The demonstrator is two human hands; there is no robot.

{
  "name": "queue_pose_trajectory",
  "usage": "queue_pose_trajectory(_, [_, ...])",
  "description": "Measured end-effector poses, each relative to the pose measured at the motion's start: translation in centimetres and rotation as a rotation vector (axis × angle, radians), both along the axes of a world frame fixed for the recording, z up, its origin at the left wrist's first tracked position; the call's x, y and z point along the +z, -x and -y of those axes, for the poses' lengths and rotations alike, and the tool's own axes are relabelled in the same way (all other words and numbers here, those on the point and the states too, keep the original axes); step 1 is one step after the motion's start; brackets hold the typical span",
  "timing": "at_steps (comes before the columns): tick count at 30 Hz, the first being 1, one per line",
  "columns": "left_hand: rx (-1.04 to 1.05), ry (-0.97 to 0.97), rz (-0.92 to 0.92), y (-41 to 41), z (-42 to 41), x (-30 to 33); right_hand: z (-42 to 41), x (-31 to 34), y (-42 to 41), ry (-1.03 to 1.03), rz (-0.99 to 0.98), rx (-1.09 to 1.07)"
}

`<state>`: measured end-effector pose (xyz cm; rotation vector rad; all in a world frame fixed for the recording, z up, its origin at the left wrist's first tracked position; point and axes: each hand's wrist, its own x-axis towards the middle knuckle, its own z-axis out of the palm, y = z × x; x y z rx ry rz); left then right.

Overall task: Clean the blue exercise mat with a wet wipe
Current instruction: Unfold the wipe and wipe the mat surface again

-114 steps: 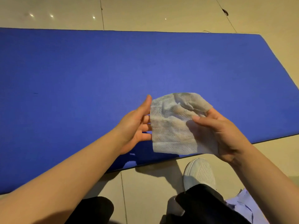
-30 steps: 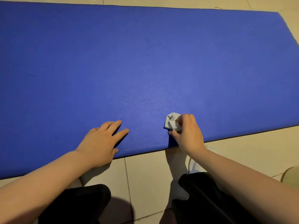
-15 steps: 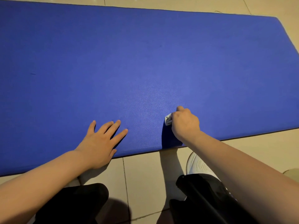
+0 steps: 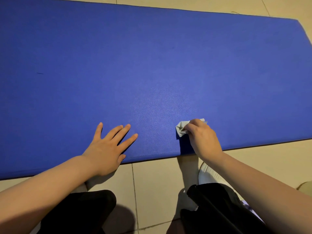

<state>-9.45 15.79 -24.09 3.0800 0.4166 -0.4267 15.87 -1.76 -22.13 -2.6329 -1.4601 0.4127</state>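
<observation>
Wiping looks barely started: right hand (image 4: 203, 137) has its fingers curled around the scrunched wet wipe (image 4: 181, 130), pressed onto the blue mat (image 4: 152, 56) near its front edge. Left hand (image 4: 108, 146) lies flat, fingers spread, bracing it. Next probably long strokes outward past the fingertips

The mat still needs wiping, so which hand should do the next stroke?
Probably the right hand: it grips the bunched wet wipe on the blue mat. The left hand lies flat, steadying it.
</observation>
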Motion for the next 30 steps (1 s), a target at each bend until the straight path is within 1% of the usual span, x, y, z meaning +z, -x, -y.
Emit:
queue_pose_trajectory(3, [-0.019,0.002,0.085,0.2,0.1,-0.5,1.6,-0.7,-0.1,-0.002,-0.032,0.06])
queue_pose_trajectory(7, [0.01,0.036,0.068,0.3,0.4,-0.8,1.6,-1.2,-0.3,-0.027,0.009,0.093])
queue_pose_trajectory(10, [0.009,0.061,0.039,0.4,0.4,-1.1,0.8,-1.4,0.0,-0.032,0.029,0.038])
queue_pose_trajectory(13, [0.002,0.089,0.051,0.6,0.0,-1.0,0.3,-2.0,1.9,-0.067,-0.01,-0.134])
queue_pose_trajectory(15, [0.007,0.085,0.049,0.6,-0.5,-0.6,-0.4,-2.0,3.7,-0.177,-0.066,-0.4])
queue_pose_trajectory(16, [0.043,0.089,0.049,0.7,-0.8,-0.4,-1.0,-1.8,4.6,-0.245,-0.058,-0.55])
queue_pose_trajectory(17, [0.094,0.1,0.055,1.3,-1.1,-0.3,-1.5,-1.6,5.8,-0.31,-0.052,-0.652])
queue_pose_trajectory(18, [0.153,0.114,0.06,2.2,-1.3,-0.3,-1.8,-1.6,7.5,-0.362,-0.06,-0.64])
queue_pose_trajectory(19, [0.2,0.119,0.059,3.5,-1.3,-0.3,-2.2,-1.4,9.4,-0.415,-0.114,-0.557])
queue_pose_trajectory(21, [0.22,0.093,0.043,6.4,-1.0,-1.0,-2.5,-1.7,13.5,-0.405,-0.201,-0.248])
queue_pose_trajectory(23, [0.195,0.079,0.029,8.5,-1.1,-1.8,-2.1,-2.8,15.6,-0.368,-0.159,0.029])
queue_pose_trajectory(24, [0.19,0.082,0.032,8.9,-1.2,-2.0,-1.9,-3.0,15.3,-0.348,-0.132,0.125])
queue_pose_trajectory(25, [0.189,0.087,0.036,9.0,-1.4,-2.1,-1.8,-3.2,14.3,-0.334,-0.116,0.173])
queue_pose_trajectory(26, [0.189,0.086,0.037,8.9,-1.4,-2.2,-1.2,-3.5,13.0,-0.316,-0.102,0.161])
queue_pose_trajectory(28, [0.189,0.07,0.041,9.0,-1.4,-2.4,0.9,-3.5,10.1,-0.27,-0.092,-0.015])
queue_pose_trajectory(30, [0.175,0.046,0.051,9.1,-1.3,-2.8,3.6,-3.2,7.5,-0.252,-0.018,-0.225])
